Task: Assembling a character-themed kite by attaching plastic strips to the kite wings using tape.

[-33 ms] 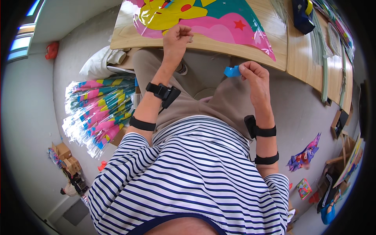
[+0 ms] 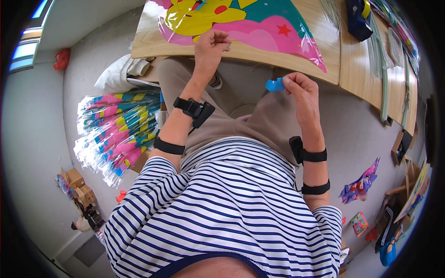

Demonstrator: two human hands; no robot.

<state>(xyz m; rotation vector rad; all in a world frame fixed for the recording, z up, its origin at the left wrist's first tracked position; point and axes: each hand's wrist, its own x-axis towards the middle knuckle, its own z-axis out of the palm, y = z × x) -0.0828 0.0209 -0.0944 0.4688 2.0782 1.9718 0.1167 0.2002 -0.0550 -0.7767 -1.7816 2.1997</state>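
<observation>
A shiny plastic kite sail, printed pink, teal and yellow with a cartoon figure, lies on the wooden table. My left hand hovers over the table's near edge, beside the sail. Its fingers are pinched together, and a small greyish bit shows at the tips, too small to name. Farther right, off the table edge and above my lap, my right hand pinches a short blue strip between thumb and fingers. The strip is bent and sticks out to the left. Another blue piece lies on the yellow figure.
A dark blue tape dispenser stands at the table's far right, near bundles of thin rods. Several plastic-wrapped colourful bundles are piled at my left. Cardboard boxes stand farther left. A purple printed piece lies on the floor at right.
My left hand has shifted very slightly to the right. The right hand and the blue strip stay where they were.
</observation>
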